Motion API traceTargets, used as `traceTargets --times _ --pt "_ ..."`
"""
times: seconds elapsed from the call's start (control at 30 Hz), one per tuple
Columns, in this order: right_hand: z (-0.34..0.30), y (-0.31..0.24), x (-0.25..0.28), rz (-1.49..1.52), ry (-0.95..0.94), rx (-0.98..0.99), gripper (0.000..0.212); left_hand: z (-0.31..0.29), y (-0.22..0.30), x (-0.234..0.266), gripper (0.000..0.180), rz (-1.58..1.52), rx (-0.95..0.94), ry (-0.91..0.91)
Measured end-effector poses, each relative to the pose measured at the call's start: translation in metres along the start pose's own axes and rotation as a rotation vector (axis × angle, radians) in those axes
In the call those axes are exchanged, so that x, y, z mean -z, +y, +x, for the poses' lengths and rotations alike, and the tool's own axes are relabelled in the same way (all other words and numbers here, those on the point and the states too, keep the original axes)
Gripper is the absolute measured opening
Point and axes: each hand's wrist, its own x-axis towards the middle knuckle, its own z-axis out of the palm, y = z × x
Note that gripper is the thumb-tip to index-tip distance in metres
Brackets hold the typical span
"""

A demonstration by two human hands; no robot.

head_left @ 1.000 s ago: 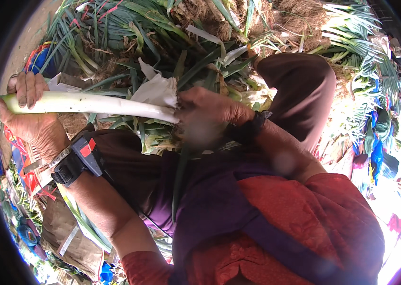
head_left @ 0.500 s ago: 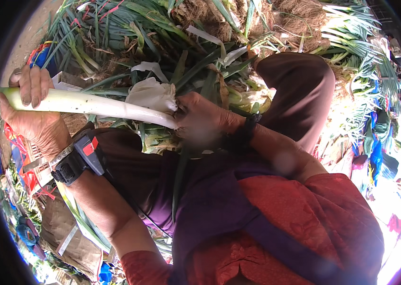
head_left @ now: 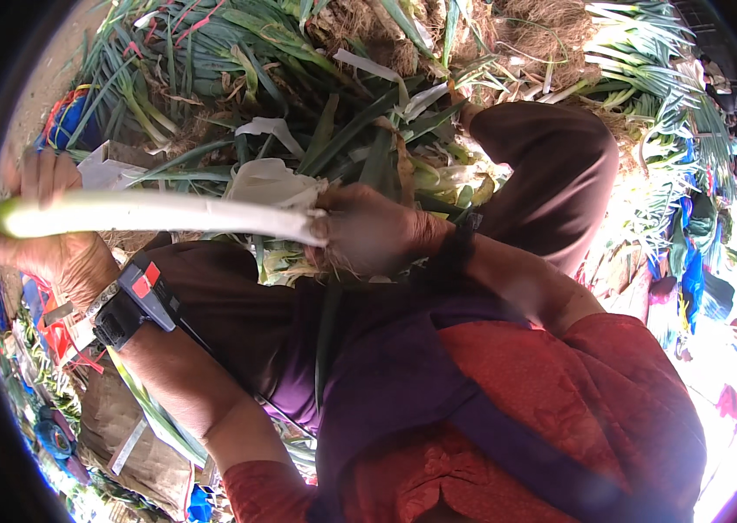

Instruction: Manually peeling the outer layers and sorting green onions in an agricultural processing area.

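A long white leek (head_left: 168, 212) lies nearly level across the left half of the head view, its pale green part at the left. My left hand (head_left: 61, 253) is closed round that green end, fingers above and palm below, somewhat blurred. At the root end, my right hand (head_left: 370, 228) is closed with its fingers pinching the base; its fingertips are partly hidden and blurred. A crumpled whitish outer leaf (head_left: 272, 181) sits just behind the leek, near my right hand.
Green-topped leeks (head_left: 211, 52) are heaped in front of my legs. Tangled brown roots (head_left: 543, 44) show at the far side, with more bundled leeks (head_left: 634, 65) at the right. A white box (head_left: 116, 166) stands beyond my left hand; brown sacking (head_left: 124, 427) lies at lower left.
The leek has shifted slightly left and its green end has come lower and blurred. Both hands have moved with it, still holding it at its two ends.
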Motion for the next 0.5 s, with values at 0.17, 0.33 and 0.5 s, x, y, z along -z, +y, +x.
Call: traceTargets --times 0.17,0.33,0.5 --pt "0.002 -0.001 0.018 0.318 0.224 -0.297 0.023 0.009 -0.012 0.032 0.086 0.469 -0.145 0.423" --pt "0.001 0.015 0.009 -0.158 0.17 0.119 0.023 0.019 0.032 0.098 0.078 0.349 0.019 0.209" --pt "0.007 0.006 0.017 -0.118 0.141 -0.321 0.03 0.011 0.025 0.07 0.079 0.063 0.038 0.013"
